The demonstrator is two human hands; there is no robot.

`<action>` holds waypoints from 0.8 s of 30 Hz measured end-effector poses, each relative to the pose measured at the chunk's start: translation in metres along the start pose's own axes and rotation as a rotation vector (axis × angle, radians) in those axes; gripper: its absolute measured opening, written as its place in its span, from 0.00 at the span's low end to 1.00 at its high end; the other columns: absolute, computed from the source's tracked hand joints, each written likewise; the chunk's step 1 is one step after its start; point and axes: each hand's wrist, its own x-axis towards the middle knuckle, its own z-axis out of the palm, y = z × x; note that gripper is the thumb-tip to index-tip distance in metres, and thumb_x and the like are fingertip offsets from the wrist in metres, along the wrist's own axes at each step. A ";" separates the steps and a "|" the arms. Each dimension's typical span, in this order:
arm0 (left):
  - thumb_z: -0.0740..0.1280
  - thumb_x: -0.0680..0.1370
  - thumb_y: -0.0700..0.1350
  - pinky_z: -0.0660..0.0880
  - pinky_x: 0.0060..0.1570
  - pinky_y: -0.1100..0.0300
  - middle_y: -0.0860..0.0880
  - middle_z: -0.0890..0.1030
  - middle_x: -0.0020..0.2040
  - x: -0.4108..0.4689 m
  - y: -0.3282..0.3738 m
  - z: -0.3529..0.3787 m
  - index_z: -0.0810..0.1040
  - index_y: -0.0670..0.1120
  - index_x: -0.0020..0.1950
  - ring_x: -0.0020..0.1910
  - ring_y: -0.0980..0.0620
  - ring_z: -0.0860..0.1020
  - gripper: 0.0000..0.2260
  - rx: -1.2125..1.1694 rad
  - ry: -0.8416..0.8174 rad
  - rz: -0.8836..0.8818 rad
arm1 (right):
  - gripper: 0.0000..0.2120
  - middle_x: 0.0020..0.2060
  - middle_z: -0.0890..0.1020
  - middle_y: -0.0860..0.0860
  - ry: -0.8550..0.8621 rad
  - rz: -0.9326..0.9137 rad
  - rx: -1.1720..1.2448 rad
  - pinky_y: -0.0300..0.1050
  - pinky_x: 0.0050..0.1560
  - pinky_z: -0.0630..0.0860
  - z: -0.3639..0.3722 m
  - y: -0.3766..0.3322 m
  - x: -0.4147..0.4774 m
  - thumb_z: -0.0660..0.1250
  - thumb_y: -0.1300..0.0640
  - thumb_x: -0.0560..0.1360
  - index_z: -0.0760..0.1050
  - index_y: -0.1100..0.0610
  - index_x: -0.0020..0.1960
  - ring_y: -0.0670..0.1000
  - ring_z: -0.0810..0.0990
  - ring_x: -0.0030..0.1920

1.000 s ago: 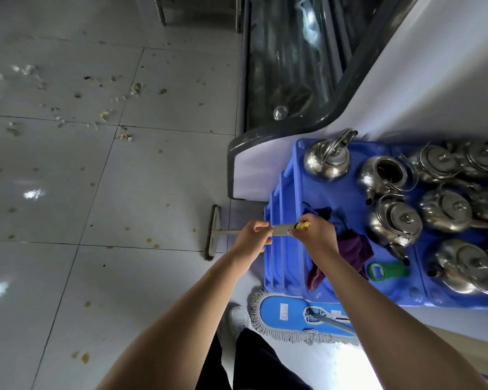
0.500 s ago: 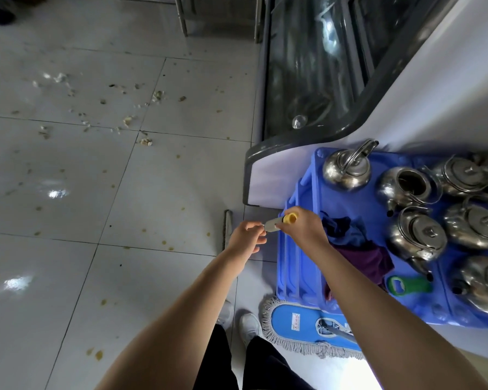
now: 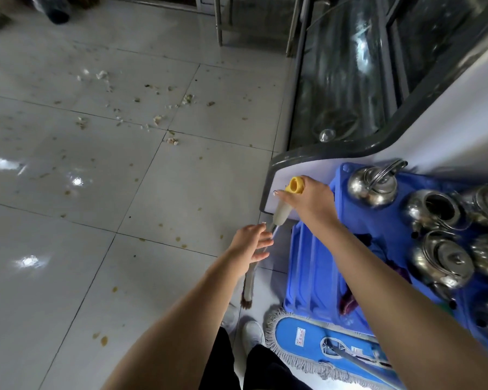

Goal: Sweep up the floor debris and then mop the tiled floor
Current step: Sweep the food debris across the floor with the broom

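**Head view: right hand gripping broom top, left hand open at the shaft**

Right hand (image 3: 307,198) is wrapping round the broom (image 3: 281,213) at its pale grip sleeve, just under the yellow end cap (image 3: 295,185), with the fingers curling tight around it. Left hand (image 3: 251,243) is reaching in lower down with fingers straight and loosely spread, gripping nothing. Its fingertips are sitting right at the thin shaft, but I cannot tell whether they are touching it.

Broom is standing steeply. Its long axis is running from the cap at the far right down to the broom head (image 3: 248,288) nearer in, just beside the shoes (image 3: 252,332). The cap end is pointing up toward the camera. The head is showing edge-on, with dark bristles (image 3: 245,304) poking out at its near end.

Tiled floor (image 3: 68,249) is pale and glossy, reflecting bright light spots. Debris (image 3: 158,119) is lying scattered on the far-left tiles, well apart from the broom head, and small yellowish spots are dotting the nearer tiles.

Flat mop (image 3: 313,353), blue pad with grey fringe, is lying on the floor at near right, just beside the blue crate (image 3: 313,263). The crate is carrying metal kettles (image 3: 372,187) and a purple cloth (image 3: 349,303) hanging at its edge. A glass display case (image 3: 350,80) is running along the far right.
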 end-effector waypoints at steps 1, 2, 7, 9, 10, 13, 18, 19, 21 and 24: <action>0.60 0.80 0.49 0.77 0.39 0.56 0.47 0.81 0.45 -0.002 0.000 -0.003 0.75 0.44 0.54 0.46 0.51 0.81 0.10 -0.047 -0.002 -0.029 | 0.21 0.26 0.69 0.48 0.011 -0.026 -0.005 0.43 0.33 0.63 -0.004 -0.008 0.000 0.71 0.44 0.70 0.65 0.57 0.32 0.53 0.71 0.35; 0.60 0.80 0.51 0.78 0.39 0.55 0.47 0.82 0.45 -0.005 -0.001 -0.005 0.75 0.43 0.54 0.46 0.50 0.81 0.12 -0.088 -0.009 -0.052 | 0.21 0.27 0.69 0.49 0.017 -0.049 0.003 0.43 0.33 0.62 -0.007 -0.016 0.000 0.71 0.44 0.70 0.67 0.58 0.33 0.52 0.70 0.35; 0.56 0.79 0.61 0.79 0.41 0.49 0.40 0.80 0.52 -0.021 -0.004 -0.012 0.71 0.37 0.61 0.48 0.46 0.81 0.28 -0.263 -0.084 -0.155 | 0.23 0.23 0.66 0.47 -0.014 -0.197 0.037 0.41 0.32 0.61 -0.008 -0.056 -0.009 0.72 0.43 0.67 0.62 0.53 0.28 0.50 0.66 0.29; 0.55 0.78 0.63 0.79 0.42 0.47 0.38 0.79 0.55 -0.027 -0.001 -0.014 0.68 0.34 0.65 0.48 0.44 0.80 0.32 -0.388 -0.078 -0.172 | 0.25 0.21 0.64 0.47 -0.015 -0.257 0.103 0.36 0.28 0.61 -0.007 -0.065 -0.015 0.74 0.43 0.66 0.59 0.52 0.27 0.46 0.63 0.25; 0.55 0.78 0.63 0.79 0.42 0.47 0.37 0.79 0.56 -0.030 0.000 -0.016 0.67 0.34 0.65 0.49 0.43 0.80 0.33 -0.448 -0.070 -0.177 | 0.25 0.22 0.63 0.47 -0.020 -0.281 0.141 0.36 0.28 0.60 -0.008 -0.068 -0.018 0.74 0.43 0.65 0.59 0.53 0.28 0.46 0.62 0.25; 0.56 0.77 0.63 0.78 0.42 0.48 0.36 0.79 0.55 -0.038 0.002 -0.022 0.68 0.39 0.63 0.48 0.43 0.80 0.29 -0.627 -0.069 -0.167 | 0.23 0.24 0.64 0.46 -0.065 -0.314 0.281 0.43 0.30 0.61 -0.008 -0.070 -0.029 0.74 0.43 0.64 0.63 0.54 0.29 0.46 0.61 0.26; 0.61 0.78 0.56 0.76 0.40 0.50 0.39 0.79 0.45 -0.046 0.006 -0.032 0.68 0.41 0.48 0.41 0.46 0.80 0.17 -0.930 -0.043 -0.077 | 0.23 0.23 0.67 0.48 -0.037 -0.355 0.287 0.42 0.31 0.66 -0.010 -0.085 -0.047 0.72 0.42 0.64 0.67 0.59 0.30 0.46 0.64 0.25; 0.62 0.78 0.53 0.77 0.39 0.51 0.40 0.79 0.44 -0.047 0.009 -0.034 0.69 0.40 0.49 0.40 0.47 0.79 0.16 -0.996 -0.044 -0.065 | 0.22 0.23 0.68 0.48 -0.029 -0.351 0.285 0.42 0.32 0.67 -0.010 -0.088 -0.051 0.72 0.42 0.65 0.66 0.57 0.29 0.46 0.66 0.26; 0.63 0.79 0.48 0.78 0.31 0.53 0.41 0.77 0.42 -0.050 0.014 -0.041 0.70 0.39 0.54 0.38 0.48 0.77 0.13 -1.115 -0.051 -0.039 | 0.19 0.24 0.70 0.47 -0.067 -0.328 0.337 0.43 0.34 0.70 -0.009 -0.092 -0.056 0.73 0.45 0.66 0.67 0.55 0.31 0.47 0.68 0.27; 0.63 0.79 0.44 0.77 0.20 0.59 0.41 0.76 0.41 -0.059 0.013 -0.056 0.69 0.39 0.55 0.36 0.48 0.76 0.10 -1.184 -0.027 0.017 | 0.15 0.29 0.76 0.47 -0.366 -0.294 0.479 0.47 0.42 0.79 -0.012 -0.099 -0.063 0.75 0.48 0.66 0.75 0.58 0.40 0.47 0.76 0.33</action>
